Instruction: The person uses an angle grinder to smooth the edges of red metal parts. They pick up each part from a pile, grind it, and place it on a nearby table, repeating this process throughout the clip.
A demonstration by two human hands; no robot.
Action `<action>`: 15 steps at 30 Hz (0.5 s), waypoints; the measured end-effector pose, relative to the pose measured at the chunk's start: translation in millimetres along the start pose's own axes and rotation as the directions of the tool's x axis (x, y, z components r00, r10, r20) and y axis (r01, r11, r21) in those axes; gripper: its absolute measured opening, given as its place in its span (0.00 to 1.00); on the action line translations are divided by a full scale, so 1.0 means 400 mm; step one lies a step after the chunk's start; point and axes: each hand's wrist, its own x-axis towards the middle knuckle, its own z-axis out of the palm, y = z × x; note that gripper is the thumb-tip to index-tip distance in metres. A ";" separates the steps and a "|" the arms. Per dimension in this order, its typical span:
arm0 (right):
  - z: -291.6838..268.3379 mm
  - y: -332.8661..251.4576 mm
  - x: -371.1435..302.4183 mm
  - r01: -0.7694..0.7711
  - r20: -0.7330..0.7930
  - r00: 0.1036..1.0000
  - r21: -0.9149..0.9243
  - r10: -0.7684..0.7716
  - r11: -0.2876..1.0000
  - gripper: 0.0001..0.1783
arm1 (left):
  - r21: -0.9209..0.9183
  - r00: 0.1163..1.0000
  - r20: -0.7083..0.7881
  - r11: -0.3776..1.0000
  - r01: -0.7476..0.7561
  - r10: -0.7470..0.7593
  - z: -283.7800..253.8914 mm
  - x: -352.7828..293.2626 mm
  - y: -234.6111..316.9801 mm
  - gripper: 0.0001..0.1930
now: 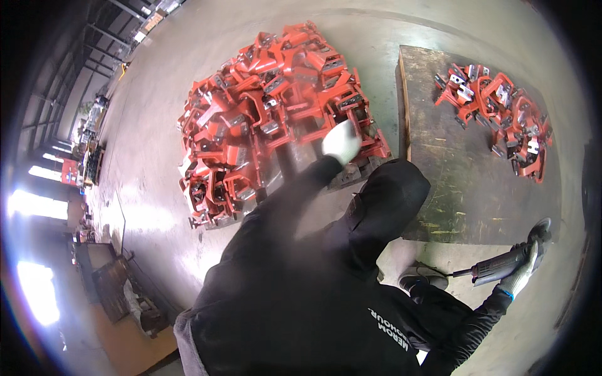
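My left hand point(342, 143), in a white glove, is at the near right edge of a big heap of red metal brackets point(263, 100). Its fingers are blurred and turned away, so I cannot make out whether they hold a bracket. Low on the right, my gloved right hand point(522, 276) is wrapped around a black angle grinder point(498, 266). The grinder's round head points up toward the corner of a dark worktable point(470, 213), and its cable end faces my shoe.
More red brackets point(498, 113) with bare metal faces lie in a loose cluster on the table's far right part. Pallet wood shows under the big heap. My bent knee point(392, 194) comes between heap and table. A brown board point(135, 335) and scrap stand at lower left.
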 end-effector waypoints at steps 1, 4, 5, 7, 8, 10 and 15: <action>-0.003 0.000 0.006 -0.009 0.018 1.000 0.008 0.009 1.000 0.26 | -0.076 0.999 -0.029 0.997 0.013 -0.016 0.008 -0.034 -0.128 0.31; 0.054 0.019 -0.006 -0.024 0.037 0.999 0.001 0.024 1.000 0.23 | -0.424 0.950 -0.165 0.889 0.174 -0.264 0.104 -0.135 -0.589 0.34; 0.053 0.011 -0.011 0.019 0.014 1.000 -0.016 -0.019 1.000 0.23 | -0.510 0.918 -0.090 0.810 0.290 -0.386 0.145 -0.132 -0.609 0.32; 0.039 0.028 0.005 0.002 0.019 1.000 -0.013 -0.002 1.000 0.19 | -0.643 0.832 0.056 0.618 0.454 -0.553 0.165 -0.120 -0.595 0.30; 0.028 0.047 0.024 0.020 0.042 0.999 -0.059 -0.017 0.998 0.19 | -0.695 0.808 0.101 0.540 0.475 -0.581 0.172 -0.096 -0.589 0.29; 0.006 0.063 0.037 -0.023 0.059 0.998 -0.097 0.029 0.995 0.19 | -0.780 0.784 0.194 0.392 0.488 -0.590 0.215 -0.024 -0.580 0.26; 0.056 0.108 0.032 -0.067 0.011 0.998 -0.115 0.068 0.991 0.18 | -0.919 0.811 0.298 0.078 0.386 -0.503 0.358 0.167 -0.680 0.22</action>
